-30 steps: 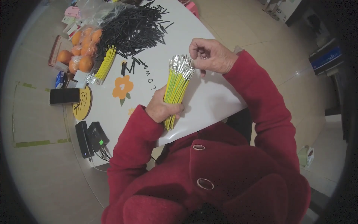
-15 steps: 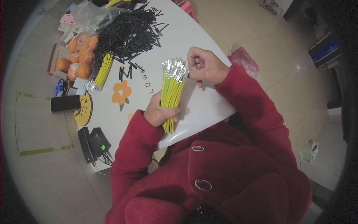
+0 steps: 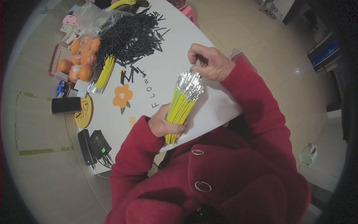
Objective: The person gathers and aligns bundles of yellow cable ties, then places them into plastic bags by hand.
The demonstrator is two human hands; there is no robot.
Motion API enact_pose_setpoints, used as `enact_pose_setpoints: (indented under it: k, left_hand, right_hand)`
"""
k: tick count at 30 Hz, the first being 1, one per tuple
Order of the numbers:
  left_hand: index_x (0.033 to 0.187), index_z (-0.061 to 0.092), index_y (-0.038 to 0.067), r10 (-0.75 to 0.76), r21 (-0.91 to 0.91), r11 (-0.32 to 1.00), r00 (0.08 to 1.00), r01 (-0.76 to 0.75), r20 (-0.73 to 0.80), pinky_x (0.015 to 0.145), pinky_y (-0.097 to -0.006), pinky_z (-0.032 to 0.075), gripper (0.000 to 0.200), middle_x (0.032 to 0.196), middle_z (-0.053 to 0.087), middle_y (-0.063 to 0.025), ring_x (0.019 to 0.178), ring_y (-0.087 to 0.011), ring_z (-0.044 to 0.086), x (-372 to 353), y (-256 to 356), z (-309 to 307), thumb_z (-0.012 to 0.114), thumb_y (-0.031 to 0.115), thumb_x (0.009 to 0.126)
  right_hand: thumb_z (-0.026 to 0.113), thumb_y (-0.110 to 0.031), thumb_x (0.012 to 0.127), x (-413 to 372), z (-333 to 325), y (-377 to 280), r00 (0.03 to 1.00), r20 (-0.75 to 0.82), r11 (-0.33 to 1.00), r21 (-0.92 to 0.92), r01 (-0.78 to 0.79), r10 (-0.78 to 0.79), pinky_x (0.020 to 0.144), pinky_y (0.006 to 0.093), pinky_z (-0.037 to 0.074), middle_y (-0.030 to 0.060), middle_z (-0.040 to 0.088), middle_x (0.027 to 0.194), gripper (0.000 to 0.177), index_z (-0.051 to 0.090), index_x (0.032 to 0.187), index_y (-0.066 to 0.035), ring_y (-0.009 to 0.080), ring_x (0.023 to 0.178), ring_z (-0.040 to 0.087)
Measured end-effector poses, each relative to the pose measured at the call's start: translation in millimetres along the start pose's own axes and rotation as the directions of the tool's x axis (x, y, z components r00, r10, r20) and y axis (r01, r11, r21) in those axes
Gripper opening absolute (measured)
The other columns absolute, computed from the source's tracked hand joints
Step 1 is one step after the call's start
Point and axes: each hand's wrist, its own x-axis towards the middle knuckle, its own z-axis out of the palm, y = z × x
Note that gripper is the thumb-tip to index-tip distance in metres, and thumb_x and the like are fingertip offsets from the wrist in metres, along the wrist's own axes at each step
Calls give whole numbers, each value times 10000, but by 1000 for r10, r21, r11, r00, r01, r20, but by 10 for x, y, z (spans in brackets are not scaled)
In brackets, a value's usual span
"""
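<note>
My left hand [image 3: 163,122] is wrapped round the lower part of a thick bundle of yellow wires [image 3: 179,108]. Silver metal terminals crowd the bundle's upper end, which leans to the right. At those tips is my right hand [image 3: 213,61], its fingers curled and thumb and forefinger pressed together by the topmost terminals. Whatever the pinch holds, if anything, is too small to make out. Beyond the hands a large heap of short black tubes [image 3: 130,37] covers the table, with a few loose black tubes [image 3: 127,77] nearer me.
Another yellow wire bundle [image 3: 106,72] lies beside bagged oranges [image 3: 85,72] on the left. A black phone-like block [image 3: 66,105], a yellow oval mat [image 3: 85,112] and black power adapters [image 3: 100,143] line the left edge of the white table [image 3: 149,99]. A pink stool [image 3: 189,14] stands beyond.
The bundle and my left hand have come lower and to the right, and the bundle tilts more. My right hand has moved slightly right, its thumb and forefinger now pinched at the tips.
</note>
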Motion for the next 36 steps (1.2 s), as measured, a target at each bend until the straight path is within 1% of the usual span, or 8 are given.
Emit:
enact_pose_setpoints:
  k: [5, 11, 15, 17, 20, 26, 32, 36]
  left_hand:
    - [1041, 495, 25, -146, 168, 979, 974, 117, 173, 519, -251, 465, 432, 792, 513, -88, 657, -158, 522, 20, 90, 53, 656, 5, 641]
    - [923, 476, 41, -38, 187, 982, 969, -9, 246, 528, -245, 437, 322, 706, 542, -63, 584, -134, 499, 9, 4, 63, 612, -13, 636]
    - [958, 531, -13, -14, 108, 994, 975, -11, 222, 554, -278, 477, 385, 772, 574, -100, 648, -179, 544, -48, 62, -66, 681, 30, 606]
    - [798, 504, -22, 44, -107, 993, 998, -48, -35, 396, -292, 475, 247, 648, 534, -112, 414, -188, 526, -29, 38, -97, 633, -17, 587]
    - [830, 439, -14, 89, -221, 970, 995, -98, -52, 402, -299, 455, 343, 633, 489, -132, 398, -211, 486, -31, 43, -99, 618, 6, 538]
    - [870, 397, 7, 328, -466, 840, 944, -279, 25, 407, -346, 409, 350, 592, 514, -166, 380, -223, 476, 2, -65, -172, 581, -17, 573]
    - [880, 408, 58, 347, -457, 815, 932, -357, -110, 409, -306, 403, 320, 541, 449, -102, 395, -188, 455, 69, -55, -271, 572, 94, 607]
    - [858, 424, 69, 274, -466, 820, 943, -333, -191, 415, -303, 371, 291, 532, 429, -78, 399, -176, 445, 95, -46, -235, 555, 93, 598]
  right_hand:
    - [549, 25, 710, 124, -276, -252, 902, 369, 955, 99, -278, 224, 469, 168, 379, 19, 531, 486, 114, 490, 731, -71, 75, 466, 544]
    - [579, -91, 674, 350, 58, -232, 695, 631, 876, 51, -480, 345, 432, 195, 318, -7, 481, 521, 95, 539, 760, -91, 55, 459, 418]
    - [610, -322, 819, 252, 149, 165, 731, 656, 895, 193, -401, 186, 478, 153, 392, -44, 542, 646, 212, 552, 804, -119, 28, 501, 482]
    - [582, -41, 777, 181, 154, 176, 757, 561, 645, 450, -618, 334, 465, 259, 524, 103, 541, 681, 87, 514, 831, -31, 176, 540, 582]
    - [517, 41, 753, 235, 294, 285, 745, 541, 603, 461, -651, 391, 450, 234, 523, 142, 612, 813, 255, 542, 1005, 11, 173, 567, 599]
    - [567, -91, 820, 156, 393, 332, 878, 477, 288, 847, -448, -36, 595, 398, 538, 113, 494, 624, 257, 461, 1041, -13, 186, 519, 526]
    - [568, -74, 794, 162, 421, 40, 966, 65, 759, 606, -239, 252, 555, 289, 517, 75, 514, 648, 51, 567, 830, -38, 141, 516, 509]
    - [578, -5, 745, 96, 594, -164, 971, -232, 991, 129, -24, 54, 611, 224, 462, 69, 589, 756, 107, 626, 837, -30, 142, 664, 544]
